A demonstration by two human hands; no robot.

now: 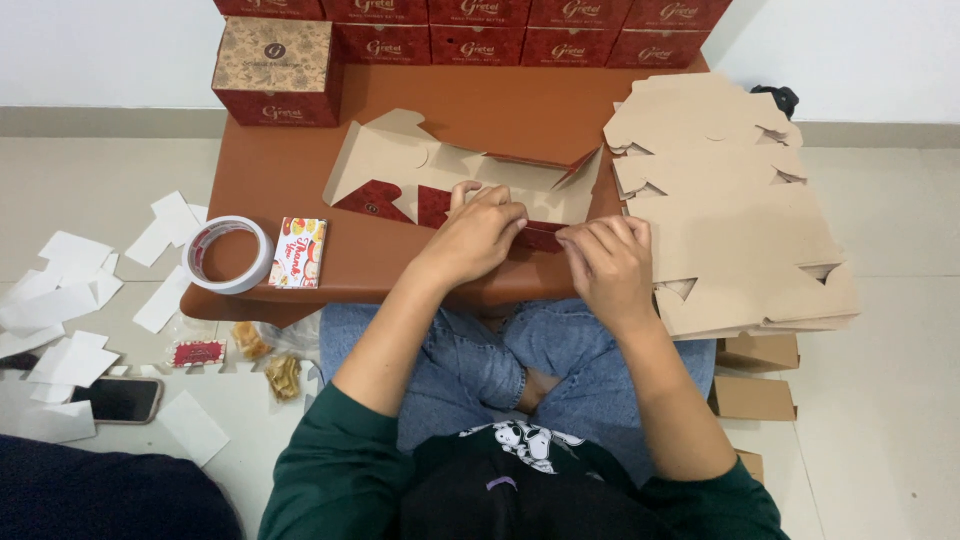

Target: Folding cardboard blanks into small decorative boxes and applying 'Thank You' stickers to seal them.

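Bench (300,180) first, a low brown top over the person's crossed legs, and on its right side sits a tall stack of flat kraft blanks (735,235), overhanging the edge. Along the back runs a row of finished red boxes (520,30), with one gold-topped box (277,70) standing apart at the left. Centre stage, the unfolded box blank (455,175) lies open on the bench, kraft side up, red print showing at its near flaps. Left hand (478,235) presses down on that near red flap, fingers curled, grip closed on the card's edge. Right hand (608,265) pinches the same flap just beside it, fingertips tight together. Left of them, a tape roll (230,255) and a small printed card (299,253) sit side by side.
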